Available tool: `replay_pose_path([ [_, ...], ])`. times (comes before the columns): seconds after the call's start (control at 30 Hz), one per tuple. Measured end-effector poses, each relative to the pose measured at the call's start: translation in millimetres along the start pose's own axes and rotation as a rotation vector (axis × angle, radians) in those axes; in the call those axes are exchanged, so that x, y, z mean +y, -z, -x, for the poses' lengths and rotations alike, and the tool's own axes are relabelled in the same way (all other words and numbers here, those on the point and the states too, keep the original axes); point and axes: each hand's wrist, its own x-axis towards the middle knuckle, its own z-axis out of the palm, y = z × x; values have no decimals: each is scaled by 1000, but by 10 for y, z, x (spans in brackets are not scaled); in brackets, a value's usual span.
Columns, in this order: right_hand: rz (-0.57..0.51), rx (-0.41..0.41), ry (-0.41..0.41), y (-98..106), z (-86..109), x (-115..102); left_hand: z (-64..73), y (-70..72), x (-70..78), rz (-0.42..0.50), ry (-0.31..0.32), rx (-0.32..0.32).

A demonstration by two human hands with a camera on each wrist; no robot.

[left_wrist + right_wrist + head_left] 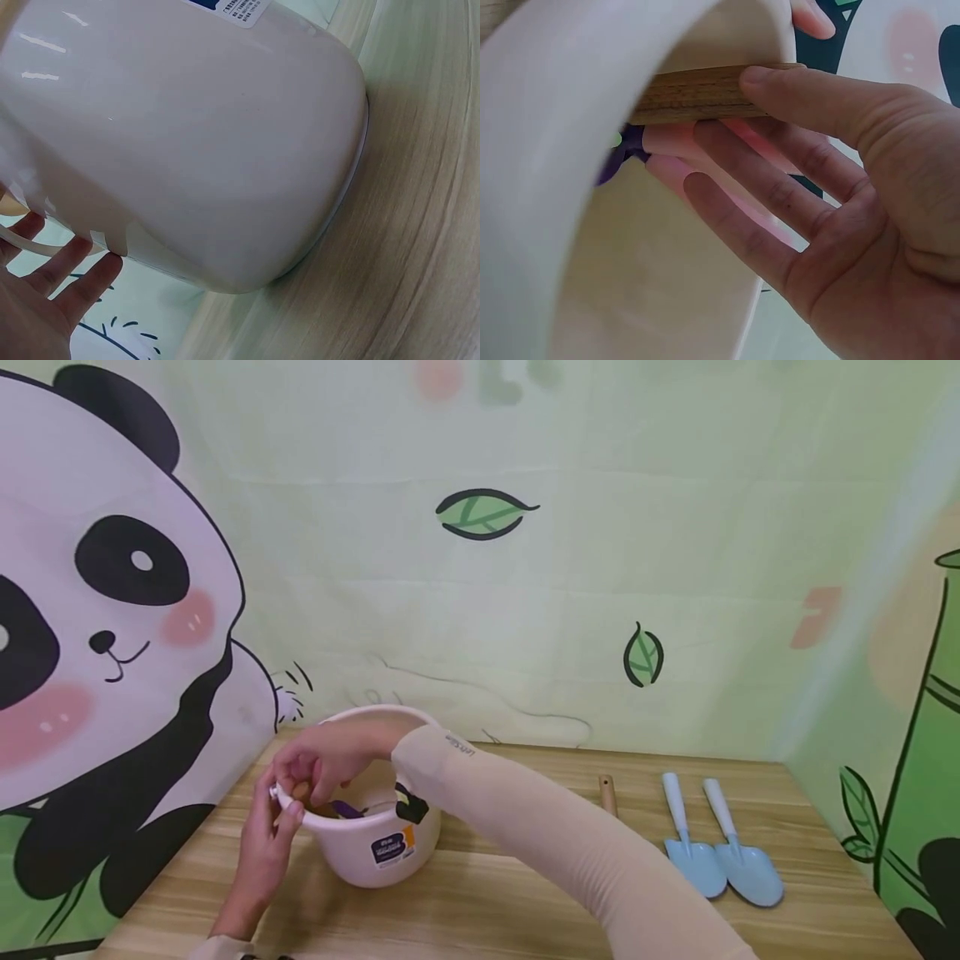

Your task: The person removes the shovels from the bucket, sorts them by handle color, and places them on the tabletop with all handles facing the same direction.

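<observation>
At the left, the rim of the white bucket [341, 847] is gripped by the left hand [264, 839], with the fingers spread against the outer wall. Just to its right, at the bucket's left rim, a wooden handle [705, 94] is pinched by the right hand [330, 758], the nearer of the two, between thumb and partly straightened fingers; its long axis is directed from the fingertips into the bucket, its inner end being hidden. Farther right, two blue trowels [697, 868] are laid on the tabletop [495, 893], well apart from both hands.

Upright on the table [495, 906]: one round, shiny, pale bucket [352, 850]. Reaching inside, by the top edge: one brown wooden stick [697, 94].
</observation>
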Motion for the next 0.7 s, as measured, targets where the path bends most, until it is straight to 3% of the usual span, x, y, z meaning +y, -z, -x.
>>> replay_pose_path([
  [0.13, 53, 33, -15, 33, 22, 51, 5, -17, -13, 2, -35, 23],
  [0.53, 16, 175, -56, 103, 238, 118, -1, -41, -66, 28, -114, 63],
  [0.7, 8, 206, -53, 162, 311, 124, 5, -43, -39, 31, -93, 57],
])
